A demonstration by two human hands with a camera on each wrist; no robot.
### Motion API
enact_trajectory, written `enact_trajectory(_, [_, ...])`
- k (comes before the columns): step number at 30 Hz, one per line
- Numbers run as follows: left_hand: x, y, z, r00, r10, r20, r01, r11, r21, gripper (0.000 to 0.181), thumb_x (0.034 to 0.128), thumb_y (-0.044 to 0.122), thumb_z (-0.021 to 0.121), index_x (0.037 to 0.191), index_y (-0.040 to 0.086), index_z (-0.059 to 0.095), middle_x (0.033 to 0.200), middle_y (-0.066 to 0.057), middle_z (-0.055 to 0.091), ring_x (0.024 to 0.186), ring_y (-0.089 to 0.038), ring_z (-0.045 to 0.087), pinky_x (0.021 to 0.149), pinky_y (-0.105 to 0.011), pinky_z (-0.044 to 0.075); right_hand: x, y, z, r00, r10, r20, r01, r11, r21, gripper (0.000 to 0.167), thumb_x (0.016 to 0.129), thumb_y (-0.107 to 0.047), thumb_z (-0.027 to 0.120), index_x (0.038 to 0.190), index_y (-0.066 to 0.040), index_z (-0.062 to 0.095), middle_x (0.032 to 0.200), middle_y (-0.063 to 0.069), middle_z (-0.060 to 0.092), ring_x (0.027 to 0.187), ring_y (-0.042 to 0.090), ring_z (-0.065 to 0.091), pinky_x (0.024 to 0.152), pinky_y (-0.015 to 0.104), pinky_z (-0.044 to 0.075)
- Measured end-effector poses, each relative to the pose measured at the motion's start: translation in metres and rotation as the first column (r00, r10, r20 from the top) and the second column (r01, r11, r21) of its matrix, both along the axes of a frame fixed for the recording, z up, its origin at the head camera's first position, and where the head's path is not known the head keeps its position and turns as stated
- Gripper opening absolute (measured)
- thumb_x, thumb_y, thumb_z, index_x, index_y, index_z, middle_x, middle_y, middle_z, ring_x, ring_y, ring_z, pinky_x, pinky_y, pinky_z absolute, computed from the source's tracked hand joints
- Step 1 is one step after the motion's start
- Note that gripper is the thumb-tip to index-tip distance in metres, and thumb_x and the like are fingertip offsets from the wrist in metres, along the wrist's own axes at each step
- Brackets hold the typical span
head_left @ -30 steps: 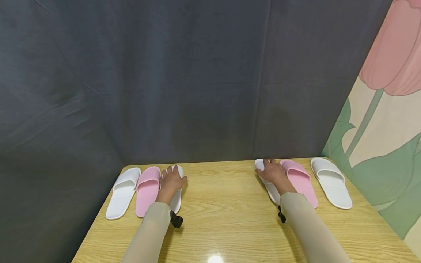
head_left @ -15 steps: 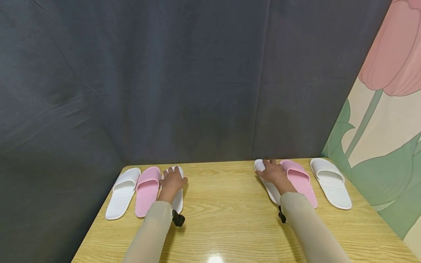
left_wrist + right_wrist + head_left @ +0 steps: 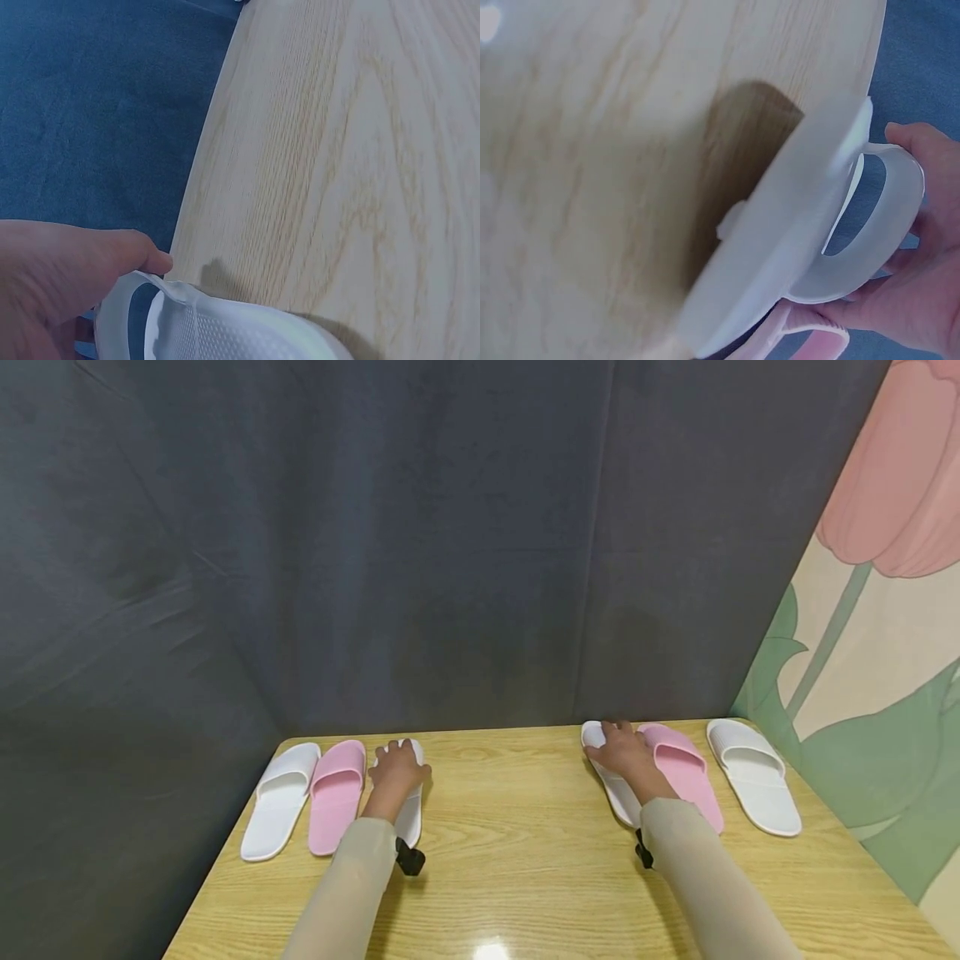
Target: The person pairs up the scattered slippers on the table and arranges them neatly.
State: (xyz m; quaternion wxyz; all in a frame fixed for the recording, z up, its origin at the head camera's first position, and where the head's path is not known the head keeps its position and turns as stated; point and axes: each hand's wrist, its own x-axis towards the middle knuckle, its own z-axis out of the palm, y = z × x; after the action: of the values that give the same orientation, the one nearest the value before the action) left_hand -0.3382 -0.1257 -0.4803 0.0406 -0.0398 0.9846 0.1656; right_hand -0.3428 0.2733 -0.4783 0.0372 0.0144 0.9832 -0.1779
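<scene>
White left-held slipper (image 3: pixel 410 820): seven o'clock in head view, dotted texture.
Left hand (image 3: pixel 397 768): arm (image 3: pixel 341 885) pointing toward one o'clock, thumb and fingers pinching the slipper strap (image 3: pixel 112 322).
White right-held slipper (image 3: pixel 618 797): four o'clock, smooth, casting shadow (image 3: pixel 735 142).
Right hand (image 3: pixel 624 753): arm (image 3: pixel 708 885) angled toward eleven o'clock, thumb and fingers gripping the curved strap (image 3: pixel 906 191).
Table (image 3: pixel 502 835): grained wood, six o'clock.

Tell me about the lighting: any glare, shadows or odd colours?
Head view: a glare spot on the wooden table, low in the frame; right wrist view: a broad dark shadow beside the white slipper in the right hand; left wrist view: a smaller shadow near the left hand; both wrist views: the cloth looks bluer than in the head view.
</scene>
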Motion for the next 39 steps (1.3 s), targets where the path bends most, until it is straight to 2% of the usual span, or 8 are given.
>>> enact_trajectory(5, [-0.002,0.004,0.001,1.000,0.004,0.008,-0.004,1.000,0.014,0.073,0.0928,0.037,0.066,0.150,-0.001,0.041,0.150,-0.026,0.041,0.139,-0.048,0.033,0.097,-0.069,0.041,0.000,-0.003,0.004,1.000,-0.002,0.004,0.002,1.000,0.013,0.079,0.097,-0.044,0.057,0.153,0.006,0.034,0.153,0.038,0.028,0.132,0.062,0.034,0.108,0.068,0.032])
enact_trajectory(12, [-0.001,0.014,0.008,1.000,0.002,0.006,-0.002,0.999,0.043,0.074,0.0920,0.036,0.067,0.150,-0.001,0.041,0.149,-0.026,0.042,0.139,-0.049,0.033,0.098,-0.070,0.040,0.001,-0.009,0.008,1.000,-0.009,0.010,0.009,1.000,0.012,0.080,0.096,-0.045,0.058,0.153,0.005,0.034,0.151,0.038,0.030,0.133,0.063,0.034,0.110,0.068,0.029])
enact_trajectory(19, [0.002,0.025,0.016,1.000,-0.006,-0.001,0.006,0.998,0.058,0.072,0.0920,0.035,0.067,0.150,0.000,0.043,0.150,-0.025,0.041,0.138,-0.048,0.034,0.099,-0.069,0.040,0.002,-0.014,0.012,0.999,-0.034,0.038,0.035,0.998,-0.049,0.081,0.096,-0.046,0.057,0.156,0.002,0.030,0.156,0.035,0.024,0.139,0.063,0.024,0.109,0.071,0.027])
enact_trajectory(26, [0.003,0.031,0.016,0.999,-0.019,-0.045,0.022,0.997,0.078,0.070,0.0915,0.035,0.068,0.147,0.000,0.046,0.148,-0.024,0.043,0.136,-0.048,0.036,0.098,-0.069,0.041,0.002,-0.019,0.014,0.999,-0.028,0.027,0.029,0.999,-0.030,0.082,0.096,-0.047,0.058,0.156,0.002,0.031,0.155,0.034,0.027,0.137,0.060,0.029,0.108,0.069,0.031])
enact_trajectory(33, [0.003,0.040,0.017,0.999,-0.024,-0.032,0.027,0.996,0.083,0.070,0.0925,0.036,0.068,0.149,0.000,0.045,0.150,-0.024,0.042,0.138,-0.048,0.035,0.098,-0.068,0.041,0.005,-0.026,0.016,1.000,-0.027,0.007,0.027,0.999,-0.032,0.081,0.094,-0.045,0.061,0.153,0.003,0.035,0.150,0.035,0.031,0.133,0.062,0.033,0.102,0.071,0.036])
enact_trajectory(39, [0.002,0.048,0.017,0.999,-0.024,-0.033,0.027,0.995,0.094,0.070,0.0927,0.036,0.069,0.149,0.002,0.045,0.151,-0.024,0.041,0.139,-0.047,0.034,0.099,-0.068,0.040,0.004,-0.032,0.018,0.999,-0.047,0.014,0.048,0.998,-0.043,0.080,0.094,-0.045,0.061,0.154,0.000,0.035,0.152,0.032,0.031,0.136,0.059,0.032,0.102,0.072,0.035])
